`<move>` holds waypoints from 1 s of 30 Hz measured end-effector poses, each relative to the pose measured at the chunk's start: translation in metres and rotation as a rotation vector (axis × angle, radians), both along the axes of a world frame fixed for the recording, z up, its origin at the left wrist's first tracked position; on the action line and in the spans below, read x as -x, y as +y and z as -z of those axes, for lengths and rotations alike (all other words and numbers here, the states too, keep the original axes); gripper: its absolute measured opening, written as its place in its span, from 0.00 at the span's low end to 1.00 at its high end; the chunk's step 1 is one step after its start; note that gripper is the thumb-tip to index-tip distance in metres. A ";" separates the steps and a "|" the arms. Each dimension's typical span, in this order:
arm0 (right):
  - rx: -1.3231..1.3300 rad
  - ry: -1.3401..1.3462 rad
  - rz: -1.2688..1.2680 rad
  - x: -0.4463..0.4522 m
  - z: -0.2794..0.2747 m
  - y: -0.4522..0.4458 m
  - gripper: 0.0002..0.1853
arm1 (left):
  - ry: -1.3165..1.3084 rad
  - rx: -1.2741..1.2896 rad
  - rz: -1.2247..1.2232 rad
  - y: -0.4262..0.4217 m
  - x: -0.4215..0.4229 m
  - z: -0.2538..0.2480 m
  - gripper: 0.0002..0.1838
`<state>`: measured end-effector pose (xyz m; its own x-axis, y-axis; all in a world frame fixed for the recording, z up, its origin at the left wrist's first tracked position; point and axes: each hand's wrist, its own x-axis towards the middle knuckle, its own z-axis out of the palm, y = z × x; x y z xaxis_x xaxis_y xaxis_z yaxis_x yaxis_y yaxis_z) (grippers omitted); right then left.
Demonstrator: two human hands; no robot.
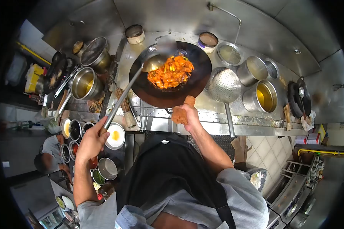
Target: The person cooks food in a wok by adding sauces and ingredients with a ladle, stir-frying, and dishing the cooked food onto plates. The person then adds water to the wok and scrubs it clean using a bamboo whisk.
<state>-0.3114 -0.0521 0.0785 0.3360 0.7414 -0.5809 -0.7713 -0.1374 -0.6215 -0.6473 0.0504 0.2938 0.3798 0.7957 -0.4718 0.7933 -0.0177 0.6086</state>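
My left hand (90,143) is closed around the wooden end of a long ladle (122,95). The ladle's bowl rests inside a black wok (197,76), at the left edge of a heap of glossy orange-red food (172,72) with yellow and green pieces. My right hand (189,116) grips a brown cloth (179,114) at the wok's near rim, by its handle. The cloth hides part of the fingers. A blurred patch covers the wok's far rim.
Right of the wok lie a perforated strainer (224,84) and metal pots, one with yellow oil (265,96). Saucepans (84,84) stand left. Bowls and a white dish (116,136) sit near my left hand. Another person (51,152) is at far left.
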 end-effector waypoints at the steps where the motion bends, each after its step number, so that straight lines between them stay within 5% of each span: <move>1: -0.003 -0.036 -0.004 -0.001 0.000 -0.003 0.13 | -0.053 -0.025 0.023 0.008 0.003 0.012 0.32; 7: 0.060 -0.590 -0.066 0.004 -0.009 -0.060 0.14 | -0.132 0.003 -0.016 0.032 -0.017 0.064 0.33; 10: 0.125 -0.803 -0.155 -0.014 -0.023 -0.061 0.14 | -0.374 0.591 -0.152 0.021 -0.041 0.079 0.34; 12: 0.107 -0.483 -0.187 -0.033 -0.047 -0.045 0.13 | -0.483 0.784 -0.170 0.008 -0.052 0.096 0.35; 16: 0.188 -0.272 -0.124 -0.040 -0.037 -0.052 0.15 | -0.782 1.179 -0.309 0.017 -0.043 0.134 0.25; 21: 0.206 -0.235 -0.070 -0.027 -0.006 -0.071 0.17 | -0.781 1.067 -0.225 0.012 -0.042 0.143 0.19; 30: 0.211 -0.227 -0.068 -0.016 -0.001 -0.077 0.19 | -0.935 1.146 -0.288 0.013 -0.035 0.161 0.31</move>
<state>-0.2958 -0.1291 0.0800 0.4285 0.6378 -0.6401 -0.6008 -0.3280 -0.7290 -0.6124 0.0636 0.1326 0.7859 0.2718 -0.5554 0.0164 0.8887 0.4581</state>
